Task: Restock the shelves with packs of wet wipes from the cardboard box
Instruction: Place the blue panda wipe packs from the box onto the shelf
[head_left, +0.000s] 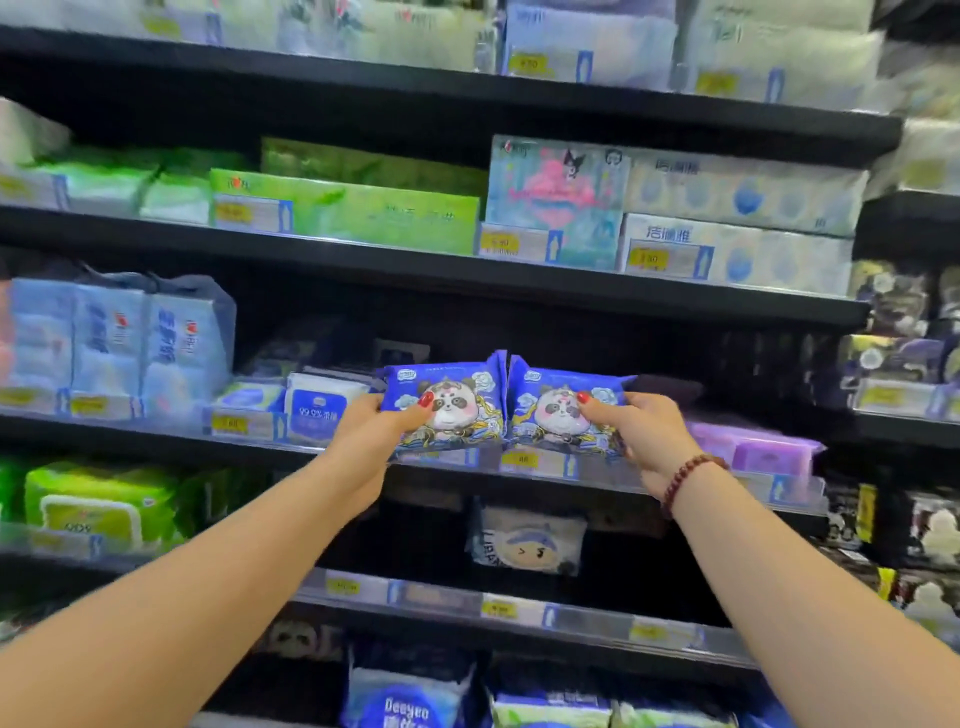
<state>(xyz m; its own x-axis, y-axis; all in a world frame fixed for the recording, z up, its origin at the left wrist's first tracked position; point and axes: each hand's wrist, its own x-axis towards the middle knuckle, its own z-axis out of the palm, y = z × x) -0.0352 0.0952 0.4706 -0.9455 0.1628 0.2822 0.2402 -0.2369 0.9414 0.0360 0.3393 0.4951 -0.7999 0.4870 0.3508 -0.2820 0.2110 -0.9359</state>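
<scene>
Two blue packs of wet wipes with a panda picture are held side by side at the front of the middle shelf (363, 454). My left hand (374, 436) grips the left panda pack (457, 410) by its left edge, thumb on its face. My right hand (644, 426), with a bead bracelet at the wrist, grips the right panda pack (558, 410) by its right edge. The packs touch each other in the middle and stand upright, tilted slightly back. The cardboard box is out of view.
On the same shelf a white-and-blue wipes pack (319, 405) lies to the left and purple packs (753, 447) to the right. Behind the panda packs the shelf is dark and open. Tissue boxes (675, 208) fill the shelf above, and more packs (524, 540) sit below.
</scene>
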